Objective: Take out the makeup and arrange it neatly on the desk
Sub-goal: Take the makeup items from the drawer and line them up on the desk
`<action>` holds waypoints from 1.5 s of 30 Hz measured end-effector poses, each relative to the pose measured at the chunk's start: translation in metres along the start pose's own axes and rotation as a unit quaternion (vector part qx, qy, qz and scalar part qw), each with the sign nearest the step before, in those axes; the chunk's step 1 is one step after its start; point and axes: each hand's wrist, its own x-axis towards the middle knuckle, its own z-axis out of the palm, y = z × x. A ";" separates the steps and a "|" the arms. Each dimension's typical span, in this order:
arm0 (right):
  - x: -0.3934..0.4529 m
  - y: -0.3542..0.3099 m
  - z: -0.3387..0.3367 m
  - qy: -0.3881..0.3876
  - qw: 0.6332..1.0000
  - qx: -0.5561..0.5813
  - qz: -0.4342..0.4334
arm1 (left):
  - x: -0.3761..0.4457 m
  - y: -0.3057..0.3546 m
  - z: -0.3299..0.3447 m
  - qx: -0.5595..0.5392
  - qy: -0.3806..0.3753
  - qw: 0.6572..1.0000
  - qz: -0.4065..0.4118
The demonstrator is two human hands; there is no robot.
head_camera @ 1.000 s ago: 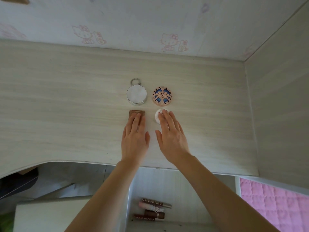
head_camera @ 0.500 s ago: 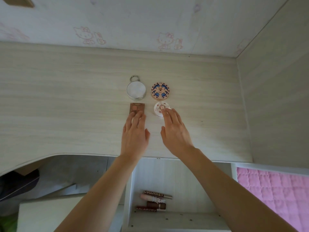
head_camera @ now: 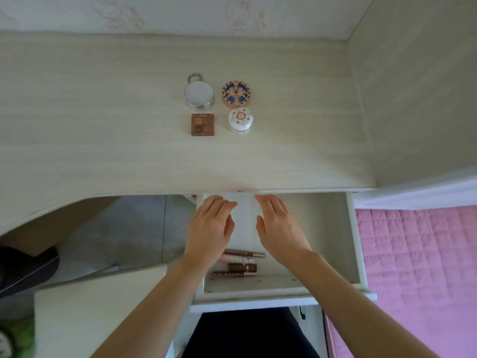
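Pale wood-grain desk (head_camera: pixel 103 125), silver round tin (head_camera: pixel 198 93), blue-and-peach patterned compact (head_camera: pixel 236 93), brown square palette (head_camera: pixel 203 124), maybe red-dotted white jar (head_camera: pixel 241 119), pink quilted bedspread (head_camera: pixel 418 267).

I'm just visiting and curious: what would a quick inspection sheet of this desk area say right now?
Surface: pale wood-grain desk, four items in a tidy two-by-two block.
Job's things: silver tin, patterned compact, brown palette, white jar on the desk; brown tubes lie in the open drawer.
Clutter: nothing seen.
Hands: left hand and right hand above the drawer, fingers relaxed, holding nothing.
Cables: nothing seen.
Surroundings: cartoon-print wall, pink quilt at right.
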 end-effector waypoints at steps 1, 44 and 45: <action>-0.008 0.001 0.005 -0.014 1.000 0.006 0.002 | -0.008 0.000 0.003 -0.001 -0.012 1.000 0.005; -0.030 0.097 0.155 -0.224 0.968 -0.083 0.080 | -0.063 -0.032 0.140 0.105 -0.358 0.923 -0.089; -0.029 0.098 0.155 -0.226 0.967 -0.080 0.089 | -0.063 -0.033 0.140 0.105 -0.360 0.923 -0.087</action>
